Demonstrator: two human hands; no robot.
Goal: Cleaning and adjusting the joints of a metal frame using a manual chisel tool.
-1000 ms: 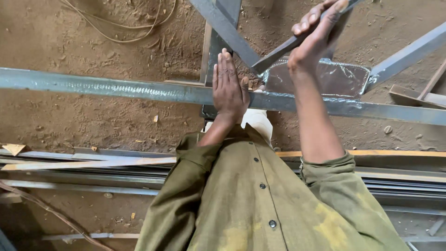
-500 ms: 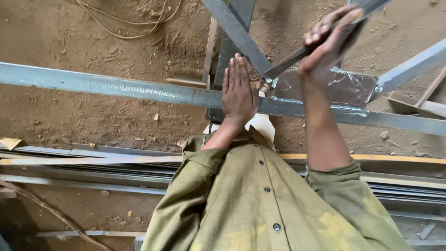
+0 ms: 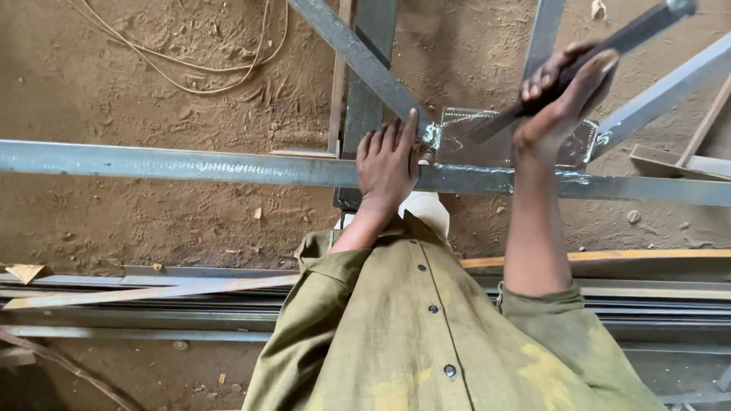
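steel frame work: the left hand [image 3: 388, 164] lies flat and open, fingers spread, on the long horizontal steel bar [image 3: 175, 165] beside the welded gusset plate [image 3: 506, 133]. the right hand [image 3: 560, 95] is closed around a dark metal tool [image 3: 609, 49], raised just above that plate. it looks like a weld-cleaning stroke at the joint; bringing the tool down calls for keeping the bracing fingers away from the seam.
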